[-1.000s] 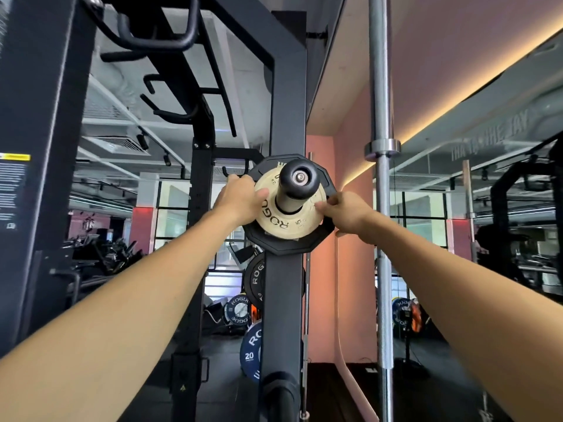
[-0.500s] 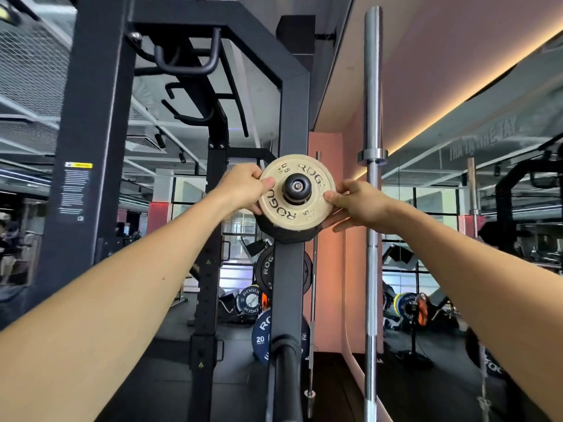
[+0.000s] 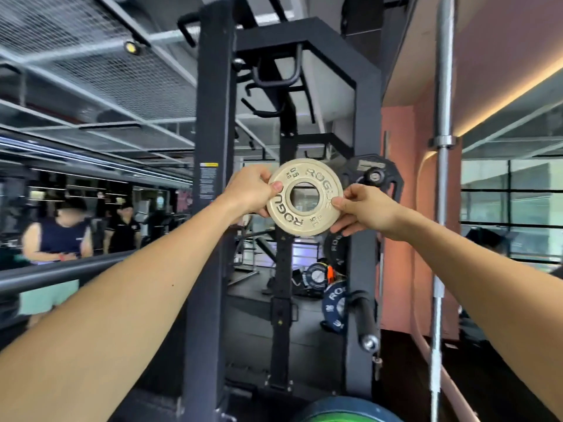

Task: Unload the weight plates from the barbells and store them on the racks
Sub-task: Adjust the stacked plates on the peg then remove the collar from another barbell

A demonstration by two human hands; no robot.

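Both hands pinch the small cream plate (image 3: 304,197) upright between them: left hand (image 3: 249,190) on its left rim, right hand (image 3: 364,210) on its right rim.

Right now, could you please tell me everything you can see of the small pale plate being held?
The small pale plate is a round cream disc, metal by its look, with raised ROGUE lettering and a wide centre hole showing the gym behind. It is held in the air, facing the camera, off any peg. The left hand pinches its left edge, the right hand its right edge.
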